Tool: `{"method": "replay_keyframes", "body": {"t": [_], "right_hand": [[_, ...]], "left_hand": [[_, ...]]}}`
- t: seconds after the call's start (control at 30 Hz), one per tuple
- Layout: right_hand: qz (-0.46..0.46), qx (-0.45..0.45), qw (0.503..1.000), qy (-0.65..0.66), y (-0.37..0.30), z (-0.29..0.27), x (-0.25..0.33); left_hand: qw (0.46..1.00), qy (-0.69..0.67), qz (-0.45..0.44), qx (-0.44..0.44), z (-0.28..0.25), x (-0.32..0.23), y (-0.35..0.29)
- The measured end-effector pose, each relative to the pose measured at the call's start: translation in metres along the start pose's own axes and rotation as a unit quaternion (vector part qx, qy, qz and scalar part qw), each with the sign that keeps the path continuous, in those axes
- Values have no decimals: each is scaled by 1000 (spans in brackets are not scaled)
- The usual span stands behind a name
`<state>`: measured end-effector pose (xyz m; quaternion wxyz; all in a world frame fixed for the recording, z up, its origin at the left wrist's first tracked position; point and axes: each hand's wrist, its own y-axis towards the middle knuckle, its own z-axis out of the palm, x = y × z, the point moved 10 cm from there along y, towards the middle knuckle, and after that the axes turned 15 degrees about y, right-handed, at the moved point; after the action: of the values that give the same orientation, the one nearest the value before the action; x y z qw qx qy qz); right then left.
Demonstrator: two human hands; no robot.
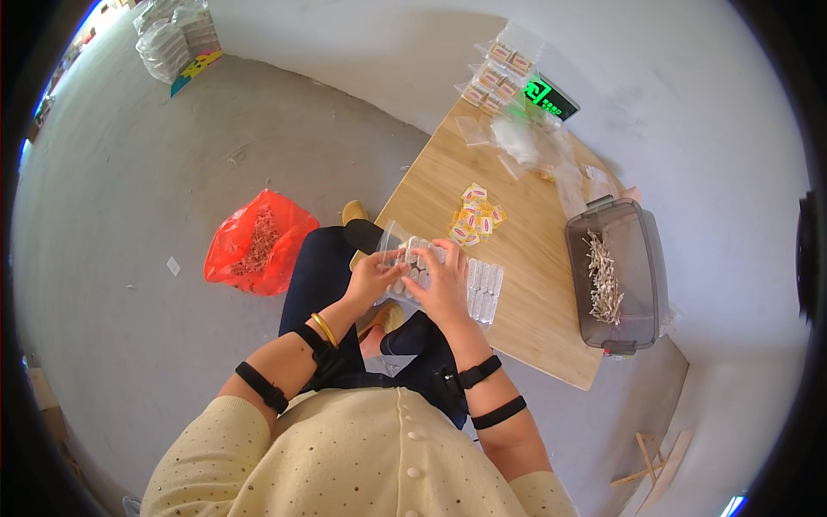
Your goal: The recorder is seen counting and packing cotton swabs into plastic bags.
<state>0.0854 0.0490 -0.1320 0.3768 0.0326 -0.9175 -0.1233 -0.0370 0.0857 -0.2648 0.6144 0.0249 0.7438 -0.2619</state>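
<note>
Both my hands work on a clear plastic bag (pixel 392 234) at the table's near left edge. Small whitish packs (pixel 416 267) show through or at the bag; whether all lie inside it I cannot tell. My left hand (pixel 370 280) grips the bag's left side, thumb toward the packs. My right hand (pixel 445 284) is curled over the packs from the right, fingers bent round them. Close to its right lies a row of long clear packs (pixel 485 293). Beyond the hands is a loose pile of small yellow and white cards (pixel 475 217).
A grey bin (pixel 642 258) with thin whitish sticks stands on the wooden table (pixel 534 319)'s right side. Bagged card packs (pixel 500 73), a green-lit display (pixel 551 96) and clear bags (pixel 517 142) occupy the far end. On the floor sits a red bag (pixel 297 228) of small scraps.
</note>
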Motion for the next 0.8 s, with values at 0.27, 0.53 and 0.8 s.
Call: {"method": "replay_keyframes", "body": {"t": [0.27,0.53,0.8], "right_hand": [[18,-96,995,24,-11,-59,-42],[311,-177,916,181,-107,-82,-192],[358,-169,847,355,-114,-46,-189]], "left_hand": [[994,-87,-59,-20,-3,13,5],[997,-46,-66,-21,-6,17,15],[899,344,57,-263,-40,-1,3]]}}
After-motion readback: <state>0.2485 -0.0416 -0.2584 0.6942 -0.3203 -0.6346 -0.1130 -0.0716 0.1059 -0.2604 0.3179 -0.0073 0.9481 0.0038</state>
